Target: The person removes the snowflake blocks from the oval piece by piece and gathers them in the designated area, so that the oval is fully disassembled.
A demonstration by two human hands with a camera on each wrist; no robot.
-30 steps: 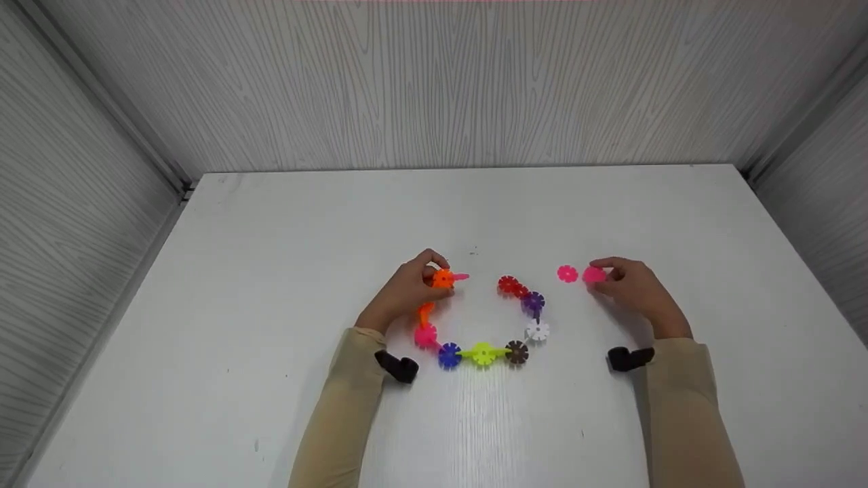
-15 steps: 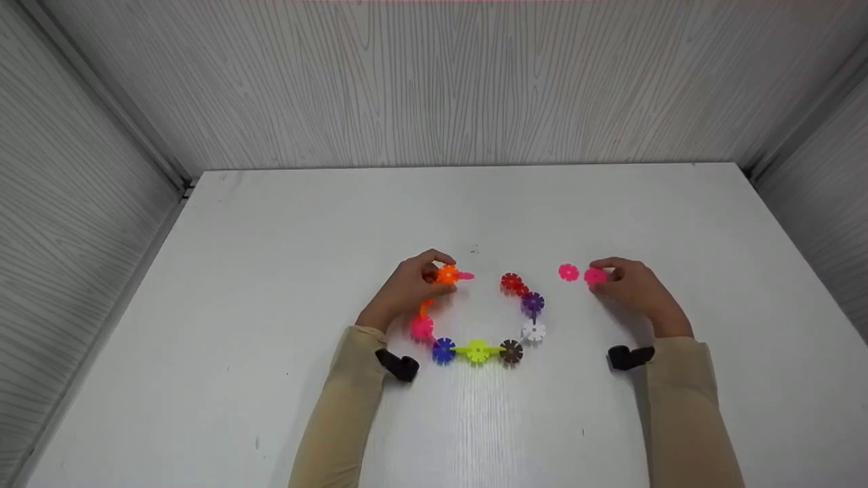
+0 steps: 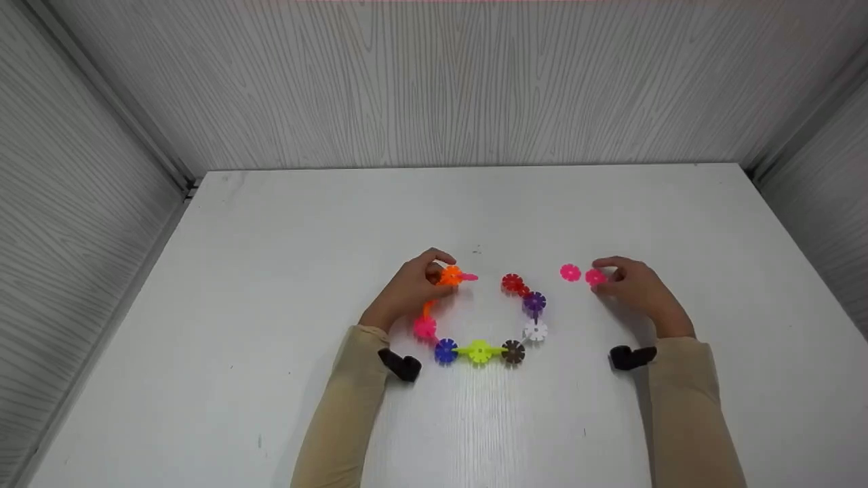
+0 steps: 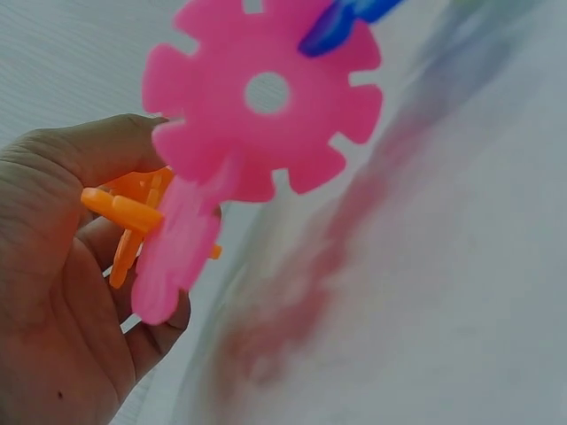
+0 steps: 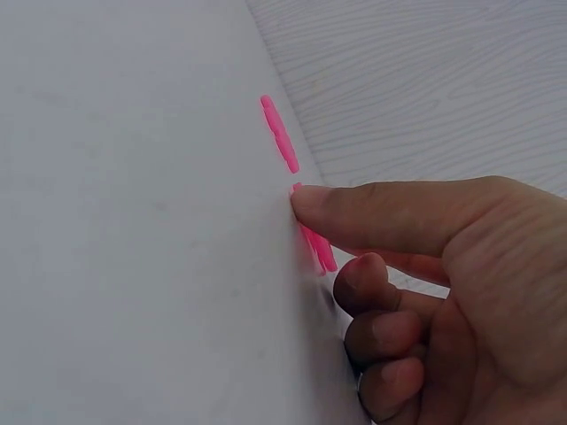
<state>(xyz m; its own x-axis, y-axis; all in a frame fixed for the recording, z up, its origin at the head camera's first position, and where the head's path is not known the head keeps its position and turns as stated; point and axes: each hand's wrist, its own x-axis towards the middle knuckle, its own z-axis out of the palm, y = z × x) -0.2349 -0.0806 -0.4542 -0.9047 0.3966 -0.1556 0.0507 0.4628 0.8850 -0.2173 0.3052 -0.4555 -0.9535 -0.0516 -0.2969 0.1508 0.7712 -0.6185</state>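
A curved chain of interlocking snowflake discs lies before me. My left hand [image 3: 415,288] pinches the orange disc [image 3: 451,275] at its upper left end, and a pink disc [image 3: 469,277] juts from it edge-on. In the left wrist view another pink disc [image 4: 213,97] of the chain hangs close to the lens, with a blue piece [image 4: 341,27] slotted into it. On the right, my right hand [image 3: 630,288] holds a loose pink disc [image 3: 595,277] between thumb and finger, right at the table surface. A second loose pink disc [image 3: 570,272] lies flat just left of it.
The chain runs on through a blue disc [image 3: 445,351], a yellow-green disc [image 3: 480,352], a brown disc [image 3: 513,352], a white disc [image 3: 536,331] and a purple disc [image 3: 534,301] to a red disc [image 3: 512,283]. Grained panels [image 3: 434,81] wall the white table [image 3: 325,217].
My left hand has moved slightly right with the orange disc, and the lower left part of the chain has shifted a little. The right hand stays almost still on its pink disc.
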